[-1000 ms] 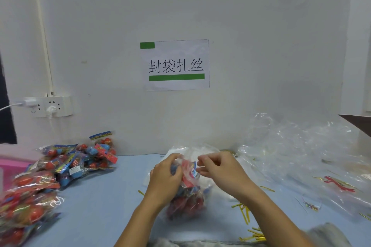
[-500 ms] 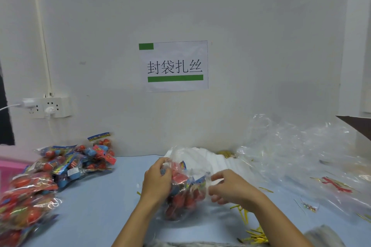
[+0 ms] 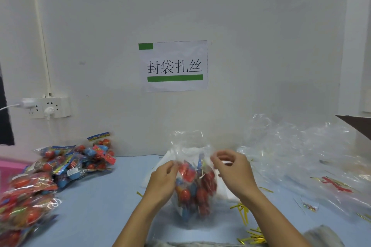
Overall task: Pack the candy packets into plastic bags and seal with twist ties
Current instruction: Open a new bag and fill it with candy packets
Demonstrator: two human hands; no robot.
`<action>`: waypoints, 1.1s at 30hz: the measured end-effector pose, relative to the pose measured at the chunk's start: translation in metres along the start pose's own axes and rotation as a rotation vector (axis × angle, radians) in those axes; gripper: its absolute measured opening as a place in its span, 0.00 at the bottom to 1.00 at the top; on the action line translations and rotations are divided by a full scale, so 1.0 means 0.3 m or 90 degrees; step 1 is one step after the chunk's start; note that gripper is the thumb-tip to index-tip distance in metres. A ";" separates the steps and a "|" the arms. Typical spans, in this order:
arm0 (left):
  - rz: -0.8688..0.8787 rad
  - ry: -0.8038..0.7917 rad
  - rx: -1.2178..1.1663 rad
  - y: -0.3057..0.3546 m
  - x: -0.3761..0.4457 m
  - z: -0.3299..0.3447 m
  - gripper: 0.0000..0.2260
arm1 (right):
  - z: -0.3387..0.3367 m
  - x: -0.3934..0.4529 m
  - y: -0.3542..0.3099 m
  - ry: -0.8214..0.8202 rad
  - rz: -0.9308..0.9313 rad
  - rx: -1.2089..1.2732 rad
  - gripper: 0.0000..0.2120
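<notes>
A clear plastic bag (image 3: 192, 192) stands upright on the blue table, filled with red and blue candy packets. Its open top (image 3: 188, 142) rises loose above the hands. My left hand (image 3: 162, 180) grips the bag's left side near the neck. My right hand (image 3: 234, 170) pinches the film on the bag's right side with curled fingers. Gold twist ties (image 3: 243, 209) lie scattered on the table to the right of the bag.
Piles of loose candy packets (image 3: 80, 162) and filled bags (image 3: 26, 200) lie at the left. A heap of empty clear bags (image 3: 301, 156) covers the right side. A pink box (image 3: 10, 166) sits at far left. A power strip (image 3: 48, 107) hangs on the wall.
The bag has been stood upright and its top now opens above the hands. My right hand rose from the bag's lower right side to its upper right edge.
</notes>
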State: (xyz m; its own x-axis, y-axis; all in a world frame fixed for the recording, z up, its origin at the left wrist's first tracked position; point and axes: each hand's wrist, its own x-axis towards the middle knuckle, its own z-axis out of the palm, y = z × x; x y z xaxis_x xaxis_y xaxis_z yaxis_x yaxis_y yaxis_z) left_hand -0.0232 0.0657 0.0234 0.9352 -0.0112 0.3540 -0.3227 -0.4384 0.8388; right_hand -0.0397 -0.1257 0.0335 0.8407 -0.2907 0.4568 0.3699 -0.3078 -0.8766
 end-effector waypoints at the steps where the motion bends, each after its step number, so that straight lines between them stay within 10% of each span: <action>1: 0.031 0.054 -0.030 0.011 0.002 -0.003 0.11 | -0.004 0.004 -0.011 0.052 -0.038 0.015 0.06; 11: 0.072 0.223 -0.204 0.010 0.021 -0.006 0.12 | 0.008 0.006 -0.033 0.080 -0.179 0.024 0.10; 20: 0.082 0.180 -0.198 0.014 0.023 0.003 0.13 | 0.004 0.015 -0.038 0.099 -0.183 0.067 0.11; 28: -0.011 0.116 -0.203 -0.002 0.020 -0.002 0.12 | -0.060 0.024 -0.023 -0.104 0.008 0.042 0.18; 33: -0.107 -0.031 -0.271 0.005 0.014 -0.074 0.11 | -0.141 0.030 0.016 -0.349 0.147 -0.017 0.44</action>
State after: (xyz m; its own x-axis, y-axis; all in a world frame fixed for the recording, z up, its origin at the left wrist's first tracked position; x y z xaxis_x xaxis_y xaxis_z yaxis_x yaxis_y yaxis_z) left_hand -0.0231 0.0850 0.0353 0.9822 -0.0187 0.1869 -0.1874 -0.0291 0.9819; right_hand -0.0470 -0.1682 0.0397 0.9825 0.1545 0.1036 0.1486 -0.3165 -0.9369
